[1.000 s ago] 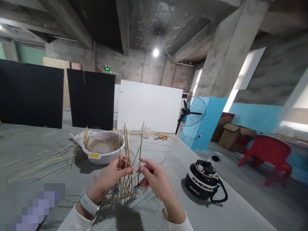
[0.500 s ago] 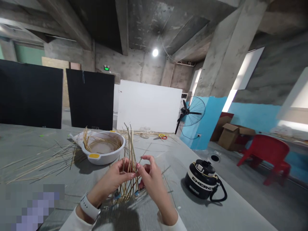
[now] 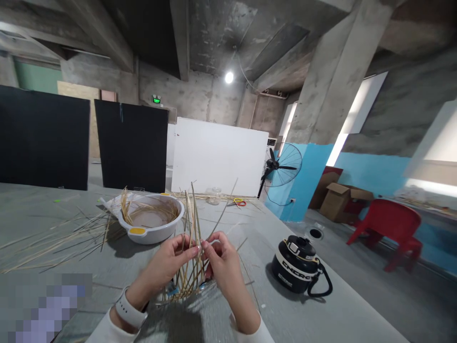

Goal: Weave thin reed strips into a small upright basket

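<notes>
Upright thin strips [image 3: 185,278] stand in a loose woven bundle at the front middle of the grey table, their lower ends crossing near bits of blue. My left hand [image 3: 174,257], with a white watch on its wrist, pinches strips from the left side. From the right, my right hand [image 3: 221,257] has thumb and fingers closed on strips at the same height. The two thumbs nearly meet in front of the bundle. One long strip slants up to the right beyond my right hand. Parts of the fingers are hidden behind the strips.
A white basin [image 3: 153,233] with coiled strips stands at the left back, loose strips [image 3: 71,238] beside it. Scissors [image 3: 238,202] and a clear jar [image 3: 214,196] lie farther back. A black bottle [image 3: 296,267] with a strap is at the right, near the table's edge.
My right thumb has risen slightly, and the fingers of my right hand are drawn in more. A long strip now leans up to the right. The view has shifted slightly.
</notes>
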